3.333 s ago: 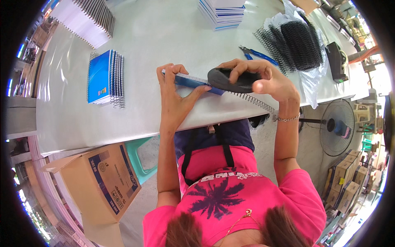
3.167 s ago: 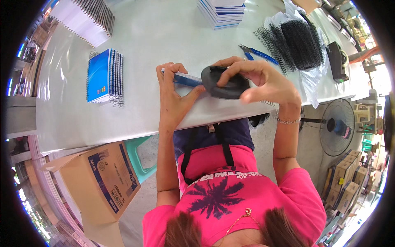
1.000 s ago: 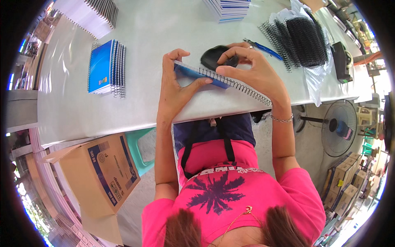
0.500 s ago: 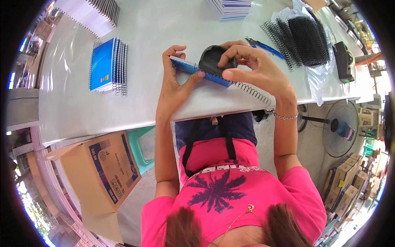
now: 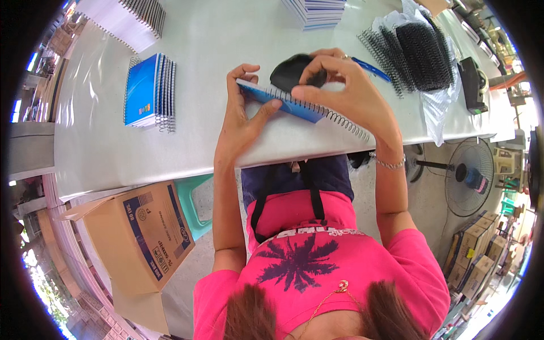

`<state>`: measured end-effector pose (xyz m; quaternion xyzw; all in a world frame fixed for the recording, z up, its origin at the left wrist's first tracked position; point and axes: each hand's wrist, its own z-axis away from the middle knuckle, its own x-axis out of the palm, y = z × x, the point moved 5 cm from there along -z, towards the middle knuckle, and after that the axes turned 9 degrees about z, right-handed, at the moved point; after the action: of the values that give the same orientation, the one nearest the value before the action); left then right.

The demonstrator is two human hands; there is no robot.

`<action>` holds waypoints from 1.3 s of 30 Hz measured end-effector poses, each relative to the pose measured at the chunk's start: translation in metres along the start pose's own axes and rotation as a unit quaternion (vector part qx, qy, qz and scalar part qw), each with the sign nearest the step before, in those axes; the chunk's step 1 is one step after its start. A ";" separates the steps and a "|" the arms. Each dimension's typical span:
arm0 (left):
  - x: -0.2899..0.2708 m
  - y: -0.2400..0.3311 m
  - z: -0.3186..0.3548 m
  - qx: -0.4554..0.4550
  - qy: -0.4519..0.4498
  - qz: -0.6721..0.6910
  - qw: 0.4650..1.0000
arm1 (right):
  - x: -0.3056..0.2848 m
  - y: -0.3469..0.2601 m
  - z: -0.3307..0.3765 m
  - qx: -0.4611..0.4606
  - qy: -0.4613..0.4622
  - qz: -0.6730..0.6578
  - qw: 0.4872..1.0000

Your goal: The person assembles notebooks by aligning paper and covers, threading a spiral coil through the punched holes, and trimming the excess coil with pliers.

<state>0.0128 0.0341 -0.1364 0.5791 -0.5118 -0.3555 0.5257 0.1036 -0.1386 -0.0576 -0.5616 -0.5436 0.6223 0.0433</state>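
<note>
A small blue notebook (image 5: 303,111) is tilted on edge above the table in front of me. My left hand (image 5: 241,107) is closed round its left end, thumb on the near face. A dark wire spiral coil (image 5: 348,126) runs along the notebook's upper edge and sticks out past its right end. My right hand (image 5: 340,85) is bent over that edge, its thumb at the coil; the fingertips are partly hidden. Behind the notebook, by my right fingers, is a rounded black object (image 5: 286,72), soft-looking, its kind unclear.
Bound blue notebooks (image 5: 141,90) are stacked at left. Behind them stand larger spiral-bound books (image 5: 122,22); a paper stack (image 5: 317,12) is further back. At right lie blue-handled pliers (image 5: 371,69), a pile of black coils (image 5: 425,56) and a black tape dispenser (image 5: 473,85). A cardboard box (image 5: 141,238) stands below left.
My right hand has shifted slightly left along the coil, its thumb moving nearer the middle of the edge. The black object has tilted and moved a little back. My left hand stays nearly still.
</note>
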 end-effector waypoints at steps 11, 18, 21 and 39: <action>0.003 0.004 -0.003 -0.001 -0.003 -0.006 1.000 | 0.009 0.010 -0.009 0.088 -0.160 -0.332 0.925; 0.004 0.004 0.002 -0.005 -0.014 0.014 1.000 | 0.013 0.022 -0.007 0.050 -0.129 -0.161 0.977; 0.007 0.004 0.002 -0.007 -0.017 0.021 1.000 | -0.001 0.031 -0.004 0.085 -0.129 -0.384 0.910; 0.011 0.004 0.002 0.008 -0.028 0.021 0.999 | 0.009 0.017 -0.004 0.049 -0.146 -0.354 0.922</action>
<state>0.0119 0.0237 -0.1312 0.5623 -0.5410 -0.3565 0.5139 0.1127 -0.1367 -0.0746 -0.2321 -0.6761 0.6675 0.2084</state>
